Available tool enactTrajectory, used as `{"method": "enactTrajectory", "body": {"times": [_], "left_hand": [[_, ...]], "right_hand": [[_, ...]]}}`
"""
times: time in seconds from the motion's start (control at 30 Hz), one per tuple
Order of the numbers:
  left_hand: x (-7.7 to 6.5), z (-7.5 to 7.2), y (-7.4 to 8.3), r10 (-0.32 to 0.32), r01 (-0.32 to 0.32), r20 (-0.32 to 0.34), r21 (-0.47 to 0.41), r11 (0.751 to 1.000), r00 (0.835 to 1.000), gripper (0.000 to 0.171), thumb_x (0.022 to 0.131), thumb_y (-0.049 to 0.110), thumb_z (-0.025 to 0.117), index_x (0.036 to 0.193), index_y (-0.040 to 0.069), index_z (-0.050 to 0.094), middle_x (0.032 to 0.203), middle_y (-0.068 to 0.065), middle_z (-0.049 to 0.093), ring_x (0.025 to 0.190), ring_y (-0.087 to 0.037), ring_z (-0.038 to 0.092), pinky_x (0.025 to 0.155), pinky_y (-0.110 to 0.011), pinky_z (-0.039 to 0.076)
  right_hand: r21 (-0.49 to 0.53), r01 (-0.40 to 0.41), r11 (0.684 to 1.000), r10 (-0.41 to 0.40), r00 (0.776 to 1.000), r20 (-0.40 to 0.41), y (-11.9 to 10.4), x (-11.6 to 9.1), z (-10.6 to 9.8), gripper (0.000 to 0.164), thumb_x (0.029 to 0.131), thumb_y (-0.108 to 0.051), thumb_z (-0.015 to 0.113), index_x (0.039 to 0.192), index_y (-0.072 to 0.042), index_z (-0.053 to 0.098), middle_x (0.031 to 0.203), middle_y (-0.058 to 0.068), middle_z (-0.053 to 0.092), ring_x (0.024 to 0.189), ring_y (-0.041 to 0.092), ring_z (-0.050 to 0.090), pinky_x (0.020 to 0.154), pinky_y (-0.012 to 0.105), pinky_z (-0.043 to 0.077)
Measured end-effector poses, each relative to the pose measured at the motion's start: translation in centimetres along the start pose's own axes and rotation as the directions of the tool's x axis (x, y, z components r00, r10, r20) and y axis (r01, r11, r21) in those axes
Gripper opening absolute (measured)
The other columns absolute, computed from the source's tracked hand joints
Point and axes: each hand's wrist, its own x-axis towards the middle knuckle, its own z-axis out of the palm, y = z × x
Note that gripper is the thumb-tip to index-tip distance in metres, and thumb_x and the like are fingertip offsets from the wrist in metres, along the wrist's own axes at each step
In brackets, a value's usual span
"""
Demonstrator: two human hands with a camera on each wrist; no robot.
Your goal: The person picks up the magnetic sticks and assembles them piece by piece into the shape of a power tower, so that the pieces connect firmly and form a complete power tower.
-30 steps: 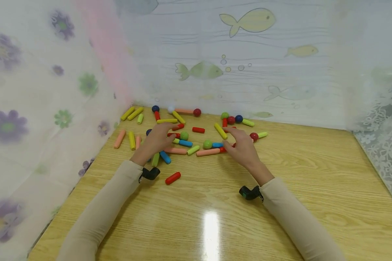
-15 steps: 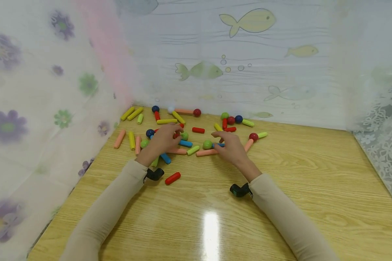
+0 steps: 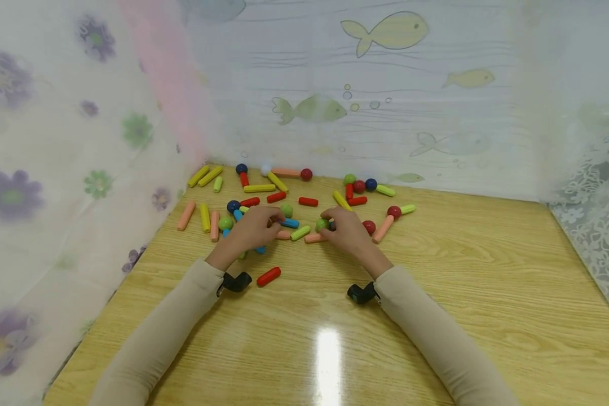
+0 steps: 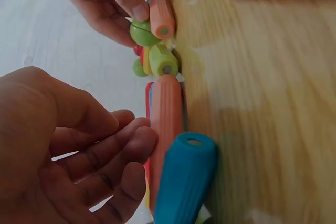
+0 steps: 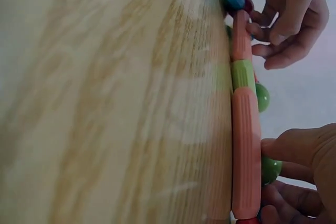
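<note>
Pickup stage, we judge: right hand (image 3: 349,230) pinches green ball (image 3: 322,225) just behind salmon stick (image 3: 313,238) on surface (image 3: 274,338), left hand (image 3: 251,228) loosely curled, holding nothing; next we'd need a clean lift.

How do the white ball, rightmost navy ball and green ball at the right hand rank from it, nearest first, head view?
1. Green ball: between thumb and fingers of the right hand.
2. Navy ball: beyond, slightly right.
3. White ball: beyond, left.

Left hand (image 3: 254,229) curls loosely while right hand (image 3: 348,230) pinches.
</note>
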Motion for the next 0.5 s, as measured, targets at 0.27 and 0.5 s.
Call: {"method": "enactTrajectory", "body": {"times": [0.27, 0.5], "left_hand": [[0.02, 0.12, -0.19, 0.007, -0.007, -0.01, -0.023, 1.0, 1.0, 0.024, 0.103, 0.011, 0.057, 0.112, 0.0, 0.076, 0.093, -0.006, 0.07, 0.066, -0.019, 0.054, 0.062, -0.034, 0.045], [-0.18, 0.23, -0.05, 0.015, -0.016, -0.014, -0.032, 0.999, 1.0, 0.024, 0.104, 0.013, 0.058, 0.113, 0.0, 0.076, 0.103, -0.008, 0.072, 0.075, -0.019, 0.061, 0.069, -0.037, 0.051]], "right_hand": [[-0.087, -0.01, 0.996, 0.012, 1.0, 0.013, -0.35, 0.28, -0.01, 0.04, 0.101, -0.019, 0.072, 0.134, 0.001, 0.067, 0.13, 0.016, 0.067, 0.111, 0.031, 0.066, 0.091, 0.044, 0.055], [-0.124, 0.009, 0.992, -0.011, 1.0, -0.021, -0.14, 0.27, 0.31, 0.037, 0.104, -0.022, 0.067, 0.134, 0.0, 0.067, 0.125, 0.015, 0.069, 0.105, 0.031, 0.068, 0.088, 0.046, 0.056]]}}
